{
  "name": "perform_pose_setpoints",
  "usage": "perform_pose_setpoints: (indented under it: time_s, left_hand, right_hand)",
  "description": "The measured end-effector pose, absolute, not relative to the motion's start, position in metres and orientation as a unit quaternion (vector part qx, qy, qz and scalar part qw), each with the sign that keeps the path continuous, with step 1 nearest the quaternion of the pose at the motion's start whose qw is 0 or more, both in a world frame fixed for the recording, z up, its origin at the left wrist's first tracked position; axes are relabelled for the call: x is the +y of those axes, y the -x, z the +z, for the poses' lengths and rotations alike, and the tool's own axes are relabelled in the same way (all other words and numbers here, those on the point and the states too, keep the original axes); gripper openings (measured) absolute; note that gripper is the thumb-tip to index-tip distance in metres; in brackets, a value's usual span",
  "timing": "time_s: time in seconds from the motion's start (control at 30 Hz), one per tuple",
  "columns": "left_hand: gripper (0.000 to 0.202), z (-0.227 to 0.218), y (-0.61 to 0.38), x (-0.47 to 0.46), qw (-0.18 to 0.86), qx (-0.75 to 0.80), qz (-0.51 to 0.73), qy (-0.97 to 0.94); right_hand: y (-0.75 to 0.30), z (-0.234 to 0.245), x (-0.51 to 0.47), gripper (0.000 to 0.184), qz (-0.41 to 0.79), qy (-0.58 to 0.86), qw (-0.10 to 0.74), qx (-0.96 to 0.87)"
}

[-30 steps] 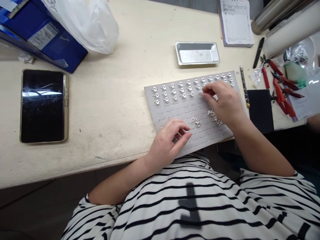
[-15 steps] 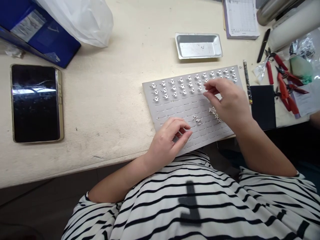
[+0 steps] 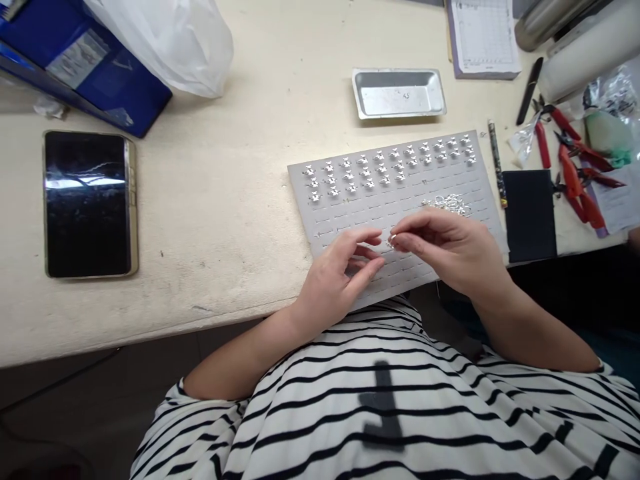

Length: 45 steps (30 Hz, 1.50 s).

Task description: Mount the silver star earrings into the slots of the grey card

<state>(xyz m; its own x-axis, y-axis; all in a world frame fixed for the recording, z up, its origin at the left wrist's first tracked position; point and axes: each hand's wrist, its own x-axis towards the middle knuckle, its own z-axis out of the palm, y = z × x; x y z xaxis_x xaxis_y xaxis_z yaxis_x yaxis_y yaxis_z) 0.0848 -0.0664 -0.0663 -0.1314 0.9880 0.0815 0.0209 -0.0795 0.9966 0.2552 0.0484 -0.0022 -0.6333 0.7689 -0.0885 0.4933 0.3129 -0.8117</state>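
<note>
Right hand (image 3: 450,248): fingertips (image 3: 400,239) closed in a pinch on a small silver jewellery piece (image 3: 392,242), held above the lower middle of the card. Left hand (image 3: 333,275): fingers loosely curled, tips just beside the pinched piece, nothing visibly held. Both hands lie over a grey slotted display card (image 3: 345,217), which sits on the worktop (image 3: 210,200) at its front edge, tilted relative to that edge, lower corner overhanging towards the person's striped shirt (image 3: 380,407).

A loose tangle of silver pieces (image 3: 447,205) lies on the card just beyond the right hand, not touching it. Farther up, small silver pieces (image 3: 385,163) stand in rows in the card's slots, the rows ending short of its lower half.

Beyond the card: a shallow metal tray (image 3: 399,93) with a small mark on its base, unclear, possibly "45". Right of the card: a slim patterned pen (image 3: 497,163), a black pad (image 3: 529,215), red-handled pliers (image 3: 575,187). Far edge: a printed paper form (image 3: 483,33), text too small to read. Left: a dark tablet (image 3: 89,203), a blue folder (image 3: 95,73) with an unreadable white label, a white plastic bag (image 3: 165,43).
</note>
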Motion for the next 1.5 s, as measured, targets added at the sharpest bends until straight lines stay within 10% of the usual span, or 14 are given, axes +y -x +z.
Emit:
perform_pose_setpoints:
  time_s: [0.4, 0.67, 1.5]
  left_hand:
    - [0.007, -0.066, -0.081, -0.066, 0.345, 0.515, 0.608, -0.495]
    - [0.018, -0.067, -0.063, -0.082, 0.126, 0.561, 0.520, -0.631]
    - [0.013, -0.080, -0.052, -0.092, 0.037, 0.673, 0.383, -0.631]
  right_hand:
    - [-0.247, -0.022, 0.019, 0.003, 0.541, 0.368, 0.244, -0.716]
    - [-0.246, -0.013, 0.017, 0.046, 0.344, 0.241, 0.206, -0.884]
    - [-0.165, -0.038, 0.063, 0.016, 0.163, 0.272, 0.060, -0.946]
